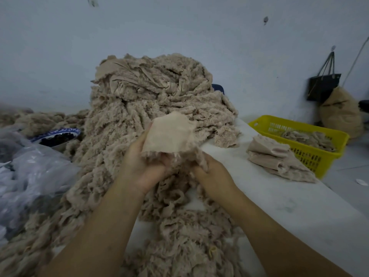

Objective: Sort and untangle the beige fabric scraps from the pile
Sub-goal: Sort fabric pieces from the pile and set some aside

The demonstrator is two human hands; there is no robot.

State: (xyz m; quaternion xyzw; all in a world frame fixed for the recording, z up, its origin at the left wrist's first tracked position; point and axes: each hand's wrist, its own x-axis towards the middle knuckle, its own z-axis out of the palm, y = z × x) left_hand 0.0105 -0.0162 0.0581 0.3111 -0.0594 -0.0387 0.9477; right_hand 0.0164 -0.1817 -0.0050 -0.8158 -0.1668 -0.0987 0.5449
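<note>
A tall pile of tangled beige fabric scraps (151, 96) rises in the middle of the white table (289, 206) and spills toward me. Just in front of it my left hand (139, 162) holds a flat beige scrap (171, 134) from below, its smooth side facing me. My right hand (211, 172) grips the frayed lower right edge of that same scrap. A small stack of flattened beige scraps (275, 158) lies on the table to the right.
A yellow plastic basket (311, 154) with several scraps in it sits off the table's right edge. A clear plastic bag (30, 176) lies at left, beside a blue-rimmed bowl (58, 136) of dark items. A black bag (323, 84) hangs on the wall above a tan sack (341, 112).
</note>
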